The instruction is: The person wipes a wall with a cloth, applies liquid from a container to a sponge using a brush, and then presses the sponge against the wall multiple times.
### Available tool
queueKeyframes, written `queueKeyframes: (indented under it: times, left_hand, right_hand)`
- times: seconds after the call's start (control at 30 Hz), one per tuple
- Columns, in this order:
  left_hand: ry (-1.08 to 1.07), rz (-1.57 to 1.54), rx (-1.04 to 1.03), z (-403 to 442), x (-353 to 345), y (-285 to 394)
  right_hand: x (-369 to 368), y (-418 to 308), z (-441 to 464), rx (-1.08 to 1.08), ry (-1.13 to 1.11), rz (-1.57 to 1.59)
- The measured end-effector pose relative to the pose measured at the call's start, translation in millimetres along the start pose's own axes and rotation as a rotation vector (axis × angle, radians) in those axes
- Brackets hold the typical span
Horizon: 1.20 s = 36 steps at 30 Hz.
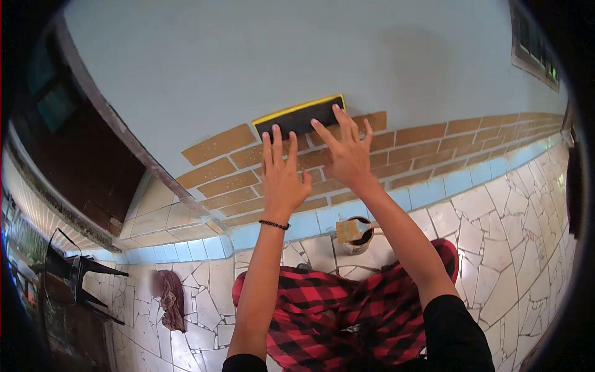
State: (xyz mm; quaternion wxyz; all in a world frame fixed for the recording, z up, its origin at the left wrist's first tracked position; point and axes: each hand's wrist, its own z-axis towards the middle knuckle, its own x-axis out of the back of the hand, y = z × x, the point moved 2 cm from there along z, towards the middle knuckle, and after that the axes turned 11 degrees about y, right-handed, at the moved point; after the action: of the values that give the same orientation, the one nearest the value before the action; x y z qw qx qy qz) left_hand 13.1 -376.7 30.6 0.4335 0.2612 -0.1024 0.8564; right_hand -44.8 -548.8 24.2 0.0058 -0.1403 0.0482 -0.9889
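Note:
A black rectangular block with a yellow edge [291, 119] lies flat against the grey-blue wall, slightly tilted, its right end higher. It looks like a float or stamp pad. My left hand [283, 180] presses outstretched fingertips on its left part. On its right part rest the spread fingers of my right hand [348, 154]. Neither hand is wrapped round it. Brown painted bricks [217, 144] with pale joints cover the lower wall; the block overlaps their top row. Below my right forearm stands a paint tin [356, 249] with a wide brush [351, 231] lying across its mouth.
Light-blue tiles [434, 188] run along the wall's foot above a floor of broken white tile [496, 223]. A dark doorway [74, 130] is at left, near a black chair [83, 273] and a crumpled brown cloth [172, 301]. A window [536, 46] sits upper right.

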Motion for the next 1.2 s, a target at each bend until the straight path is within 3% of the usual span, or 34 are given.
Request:
queueKeyframes:
  times: [0.13,0.27,0.57,0.7,1.2]
  left_hand:
    - [0.035,0.001,0.011,-3.3,5.1,6.5]
    - [0.038,-0.045,0.04,-6.4,9.6,7.7]
    - [-0.102,-0.059,0.152,5.0,-11.6,-1.6]
    - [-0.056,0.01,0.136,1.5,-20.1,-1.1]
    - [-0.026,-0.228,0.164,2.9,10.8,-13.1]
  right_hand:
    - [10.7,5.8,21.7,0.127,0.204,0.032]
    - [12.8,7.0,33.3,0.222,0.212,0.051]
    - [-7.6,7.5,38.6,0.213,0.199,0.025]
    - [-6.8,4.6,37.1,0.198,0.179,0.014]
    - [9.8,0.7,41.5,0.298,0.167,-0.024]
